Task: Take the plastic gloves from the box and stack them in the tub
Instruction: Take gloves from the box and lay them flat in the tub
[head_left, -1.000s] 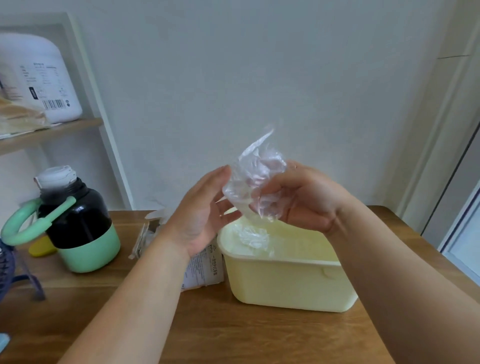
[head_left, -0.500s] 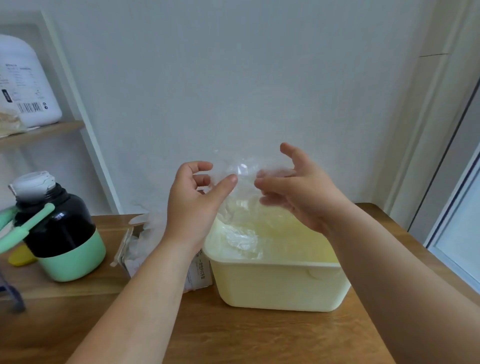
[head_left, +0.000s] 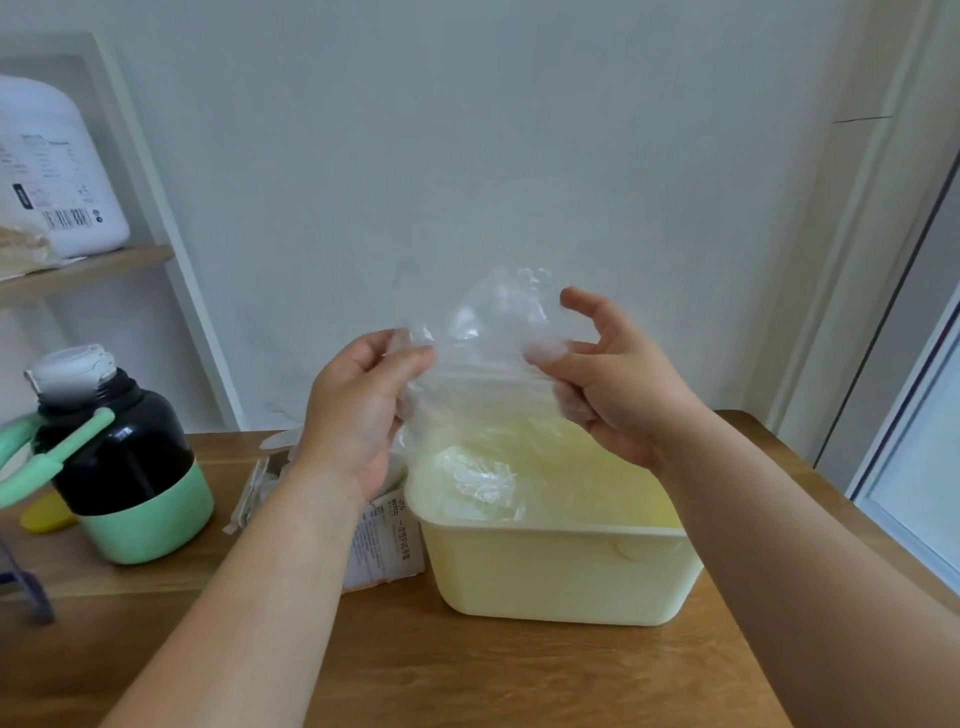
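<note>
Plastic glove (head_left: 488, 364) is hanging stretched above the tub (head_left: 561, 571) near the table's far edge; you're pinching its top corners with left hand (head_left: 358, 410) and right hand (head_left: 618, 395), so aim at lowering it taut and flat.

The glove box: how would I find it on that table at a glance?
Look at the wooden table. Between the black-and-green flask and the pale yellow tub lies the box, right beside the tub. It is the only white carton with printed text.
</note>
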